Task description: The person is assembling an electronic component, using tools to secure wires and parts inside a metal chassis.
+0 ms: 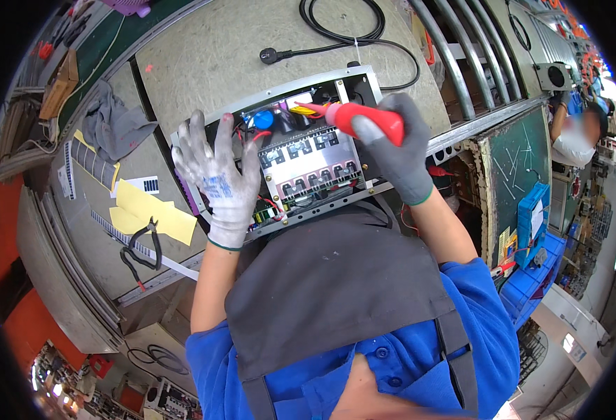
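Right hand (407, 150) gripping red bottle (346, 117), fingers wrapping round; nozzle (318, 108) pointing left of grip, over metal box (301, 84). Bottle looking light, squeezy; best holding round fat middle. Left hand (222, 183) holding nothing, fingers spread.

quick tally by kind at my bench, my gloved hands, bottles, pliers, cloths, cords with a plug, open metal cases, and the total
Gloved hands: 2 (left hand, right hand)
Red squeeze bottle: 1
Black-handled pliers: 1
Grey cloth: 1
Black cord with plug: 1
Open metal case: 1
Total: 7
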The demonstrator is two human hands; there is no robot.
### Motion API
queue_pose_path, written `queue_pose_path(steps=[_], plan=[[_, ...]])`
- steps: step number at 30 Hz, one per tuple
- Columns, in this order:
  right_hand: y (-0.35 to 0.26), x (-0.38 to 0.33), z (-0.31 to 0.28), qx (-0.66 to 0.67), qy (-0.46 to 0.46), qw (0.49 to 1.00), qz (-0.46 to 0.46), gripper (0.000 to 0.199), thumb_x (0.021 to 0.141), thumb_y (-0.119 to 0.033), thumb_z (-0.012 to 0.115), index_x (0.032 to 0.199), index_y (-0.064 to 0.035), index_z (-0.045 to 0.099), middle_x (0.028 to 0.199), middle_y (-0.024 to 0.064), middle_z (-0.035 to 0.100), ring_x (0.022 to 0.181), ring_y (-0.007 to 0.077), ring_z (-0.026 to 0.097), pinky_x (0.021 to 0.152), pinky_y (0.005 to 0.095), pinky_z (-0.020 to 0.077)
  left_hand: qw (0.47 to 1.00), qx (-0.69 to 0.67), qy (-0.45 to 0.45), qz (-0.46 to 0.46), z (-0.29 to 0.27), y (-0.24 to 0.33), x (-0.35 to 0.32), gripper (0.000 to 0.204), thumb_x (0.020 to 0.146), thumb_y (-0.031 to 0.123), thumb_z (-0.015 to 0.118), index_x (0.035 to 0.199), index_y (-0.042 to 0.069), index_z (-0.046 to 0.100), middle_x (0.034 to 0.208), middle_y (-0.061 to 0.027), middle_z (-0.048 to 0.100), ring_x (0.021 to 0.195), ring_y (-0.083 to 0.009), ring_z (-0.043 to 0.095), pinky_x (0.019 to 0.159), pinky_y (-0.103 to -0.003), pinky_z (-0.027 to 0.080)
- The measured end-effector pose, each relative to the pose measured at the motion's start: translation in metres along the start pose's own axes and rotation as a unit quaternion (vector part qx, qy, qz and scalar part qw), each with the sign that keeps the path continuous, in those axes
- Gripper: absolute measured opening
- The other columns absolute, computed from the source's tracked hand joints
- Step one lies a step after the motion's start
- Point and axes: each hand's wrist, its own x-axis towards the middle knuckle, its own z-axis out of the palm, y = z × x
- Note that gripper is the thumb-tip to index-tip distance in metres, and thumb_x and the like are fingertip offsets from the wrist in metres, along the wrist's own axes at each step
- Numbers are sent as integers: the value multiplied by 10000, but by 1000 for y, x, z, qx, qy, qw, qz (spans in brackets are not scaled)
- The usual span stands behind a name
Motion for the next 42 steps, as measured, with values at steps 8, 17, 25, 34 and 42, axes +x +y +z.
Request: queue_pose_path(steps=[8, 17, 25, 34, 42], plan=[[11, 11, 17, -17, -31, 999, -14, 240, 883, -148, 766, 923, -18, 568, 760, 51, 624, 700, 82, 608, 601, 243, 489, 1000, -23, 7, -14, -1, -10, -26, 555, 842, 280, 743, 1374, 215, 596, 1577, -193, 368, 1477, -446, 278, 1153, -666, 173], [3, 10, 9, -55, -5, 997, -46, 254, 870, -159, 777, 903, -13, 572, 758, 61, 603, 691, 87, 565, 611, 257, 477, 999, -31, 26, -18, 4, -13, -40, 558, 835, 241, 752, 1369, 238, 590, 1577, -174, 364, 1476, -437, 276, 1157, -669, 168], [8, 11, 5, -59, 10, 997, -38, 267, 857, -159, 785, 905, -8, 570, 757, 66, 591, 682, 93, 539, 611, 264, 470, 998, -40, 33, -18, 6, -14, -38, 523, 846, 231, 738, 1354, 219, 614, 1570, -175, 384, 1466, -444, 298, 1162, -664, 171], [16, 7, -1, -43, 32, 998, -22, 272, 857, -167, 788, 876, -13, 565, 753, 62, 571, 706, 90, 526, 627, 262, 463, 997, -55, 18, -53, 6, -14, -39, 540, 843, 188, 734, 1368, 179, 603, 1553, -192, 407, 1449, -430, 335, 1173, -630, 195], [45, 12, -34, 41, 224, 973, 46, 263, 862, -217, 783, 943, -40, 606, 841, 41, 610, 765, 109, 569, 694, 283, 494, 997, -57, 30, -31, -6, -7, -14, 583, 812, 177, 732, 1370, 104, 582, 1476, -261, 454, 1377, -440, 412, 1139, -570, 286]])
